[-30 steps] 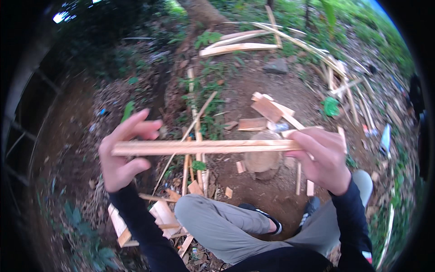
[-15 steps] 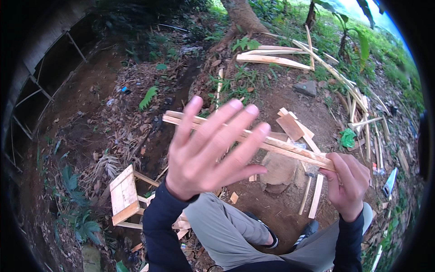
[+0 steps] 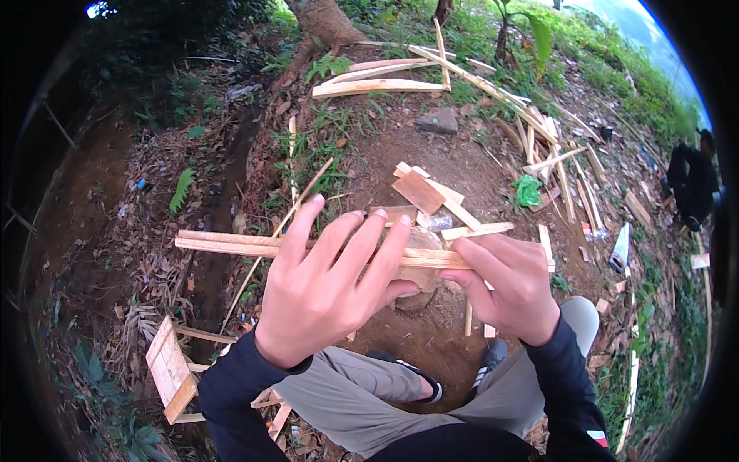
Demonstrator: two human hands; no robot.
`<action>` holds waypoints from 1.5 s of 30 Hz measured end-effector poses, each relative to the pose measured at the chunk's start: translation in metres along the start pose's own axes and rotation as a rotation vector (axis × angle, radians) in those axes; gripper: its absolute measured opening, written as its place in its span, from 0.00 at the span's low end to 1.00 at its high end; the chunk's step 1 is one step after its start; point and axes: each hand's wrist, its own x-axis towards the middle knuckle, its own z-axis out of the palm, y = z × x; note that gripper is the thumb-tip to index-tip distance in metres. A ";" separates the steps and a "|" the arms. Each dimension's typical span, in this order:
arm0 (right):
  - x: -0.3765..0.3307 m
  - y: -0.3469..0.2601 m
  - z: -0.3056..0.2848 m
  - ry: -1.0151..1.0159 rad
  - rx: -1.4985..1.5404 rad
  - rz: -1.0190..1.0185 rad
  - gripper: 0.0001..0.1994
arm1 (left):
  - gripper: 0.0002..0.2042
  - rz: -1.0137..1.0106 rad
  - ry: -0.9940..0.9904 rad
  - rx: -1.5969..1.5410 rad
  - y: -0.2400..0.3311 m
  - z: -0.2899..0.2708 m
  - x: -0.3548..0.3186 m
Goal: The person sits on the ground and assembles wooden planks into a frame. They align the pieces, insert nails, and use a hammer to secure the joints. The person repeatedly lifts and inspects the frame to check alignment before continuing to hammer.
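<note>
Over at near left, a small wooden frame [image 3: 171,369] lies tilted on the litter. A pair of pale wooden strips [image 3: 223,243], pressed together, runs left to right in front of the person. The left hand [image 3: 331,281] is spread wide across them, fingers long; whether its palm touches, I can't tell. Beyond sits a round stump [image 3: 419,299]. The right hand [image 3: 504,285] pinches the strips' right end. Farther right lie crumpled green plastic [image 3: 527,191] and a saw [image 3: 620,248].
</note>
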 end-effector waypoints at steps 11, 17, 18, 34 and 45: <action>-0.004 0.012 -0.007 -0.123 0.160 0.046 0.19 | 0.13 0.009 -0.203 -0.308 -0.002 0.022 0.009; -0.002 0.071 -0.030 -0.071 0.394 0.203 0.18 | 0.11 -0.173 -0.058 -0.334 -0.025 0.041 -0.020; -0.005 0.079 -0.024 -0.066 0.552 0.233 0.19 | 0.14 -0.230 -0.058 -0.379 -0.026 0.043 -0.024; -0.015 0.060 0.028 -0.024 0.446 0.282 0.14 | 0.13 -0.560 -0.210 -0.875 -0.056 0.077 -0.053; -0.137 0.148 0.197 0.133 0.788 1.297 0.22 | 0.34 -0.391 -0.578 -0.806 -0.029 0.257 -0.082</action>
